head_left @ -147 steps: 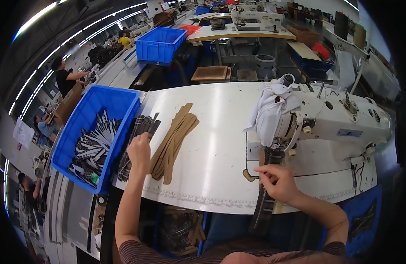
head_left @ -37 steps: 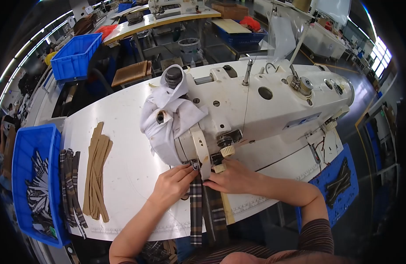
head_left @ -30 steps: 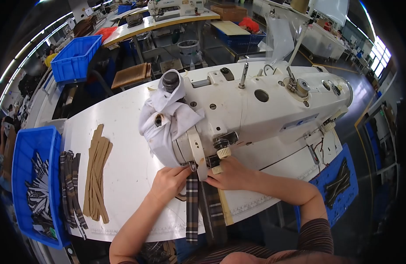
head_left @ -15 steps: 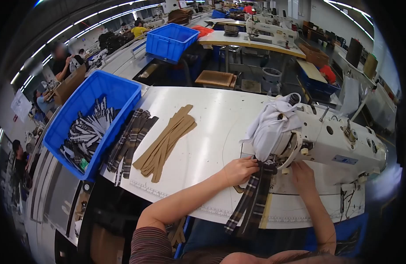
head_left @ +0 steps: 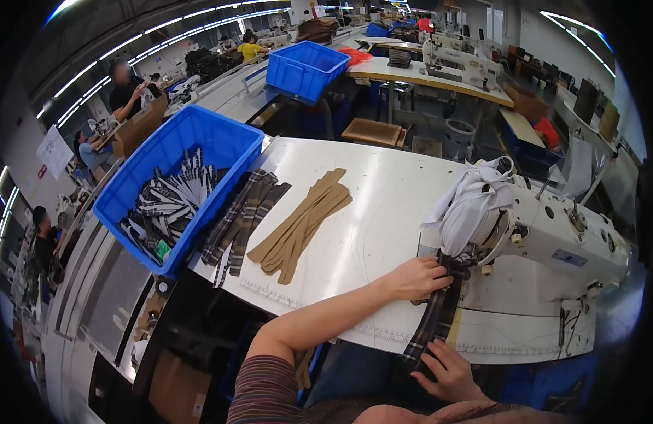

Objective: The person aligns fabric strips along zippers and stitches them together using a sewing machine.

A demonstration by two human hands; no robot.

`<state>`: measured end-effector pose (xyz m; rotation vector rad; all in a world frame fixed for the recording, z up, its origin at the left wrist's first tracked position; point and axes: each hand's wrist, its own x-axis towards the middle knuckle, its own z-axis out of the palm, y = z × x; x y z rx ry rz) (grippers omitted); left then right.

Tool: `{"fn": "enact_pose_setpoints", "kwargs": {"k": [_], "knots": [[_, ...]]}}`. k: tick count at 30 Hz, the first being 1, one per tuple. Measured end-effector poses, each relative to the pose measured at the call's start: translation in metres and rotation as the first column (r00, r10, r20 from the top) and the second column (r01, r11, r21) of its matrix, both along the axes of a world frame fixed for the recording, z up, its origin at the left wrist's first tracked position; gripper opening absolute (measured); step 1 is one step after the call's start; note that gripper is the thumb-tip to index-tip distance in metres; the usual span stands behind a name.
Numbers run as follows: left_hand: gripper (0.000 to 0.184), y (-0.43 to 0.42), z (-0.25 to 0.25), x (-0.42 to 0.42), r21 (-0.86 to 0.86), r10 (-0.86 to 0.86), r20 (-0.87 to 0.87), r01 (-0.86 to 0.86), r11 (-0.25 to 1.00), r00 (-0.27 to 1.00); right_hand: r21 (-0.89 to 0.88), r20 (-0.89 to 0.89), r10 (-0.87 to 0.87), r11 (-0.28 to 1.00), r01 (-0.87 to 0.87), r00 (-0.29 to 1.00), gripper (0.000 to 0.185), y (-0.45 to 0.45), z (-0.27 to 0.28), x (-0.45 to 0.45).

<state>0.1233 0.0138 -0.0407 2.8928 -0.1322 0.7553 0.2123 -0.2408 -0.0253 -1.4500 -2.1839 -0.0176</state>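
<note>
A dark plaid fabric strip [head_left: 434, 314] runs from under the head of a white sewing machine [head_left: 552, 240] toward the table's front edge. My left hand [head_left: 417, 278] is closed at the strip's upper part, fingertips pinching its edge just in front of the machine. Near the strip's lower end is my right hand [head_left: 450, 373], fingers spread and fingertips at the fabric's edge. White cloth [head_left: 468, 205] is bundled over the machine's left end and hides part of it. The needle area is hard to make out.
Tan fabric strips [head_left: 301, 230] and more plaid strips [head_left: 245, 215] lie on the white table [head_left: 369, 205]. A blue bin [head_left: 231, 159] with striped pieces stands at the left. Another blue bin [head_left: 305, 71] sits beyond. Several people work farther back.
My right hand has moved from beside the machine down to the strip's lower end, fingers now spread. My left hand stays at the strip near the machine. The camera view has shifted.
</note>
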Motion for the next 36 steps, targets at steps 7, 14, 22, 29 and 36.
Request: {"fn": "enact_pose_setpoints", "kwargs": {"k": [7,14,22,29,36], "knots": [[0.022,-0.012,0.009,-0.006,0.047,-0.175,0.092,0.172,0.984,0.980,0.018,0.100,-0.020,1.000,0.018,0.995,0.040,0.000,0.005,-0.009],[0.014,-0.017,0.014,-0.004,-0.048,-0.205,0.166,0.215,0.975,0.965,0.016,0.033,-0.054,0.998,0.054,0.998,0.024,0.000,-0.007,-0.006],[0.013,-0.018,0.013,-0.003,-0.063,-0.172,0.199,0.188,0.980,0.965,0.090,-0.082,-0.115,0.988,0.122,0.990,0.013,0.005,-0.003,-0.009],[0.015,-0.019,0.015,-0.004,-0.046,-0.170,0.139,0.178,0.983,0.976,0.092,-0.190,-0.165,0.978,0.184,0.968,0.011,0.008,0.000,-0.014],[0.019,-0.024,0.021,-0.005,-0.050,-0.255,0.246,0.275,0.960,0.935,-0.010,-0.264,-0.311,0.947,0.320,0.913,0.011,0.008,-0.004,-0.013]]}}
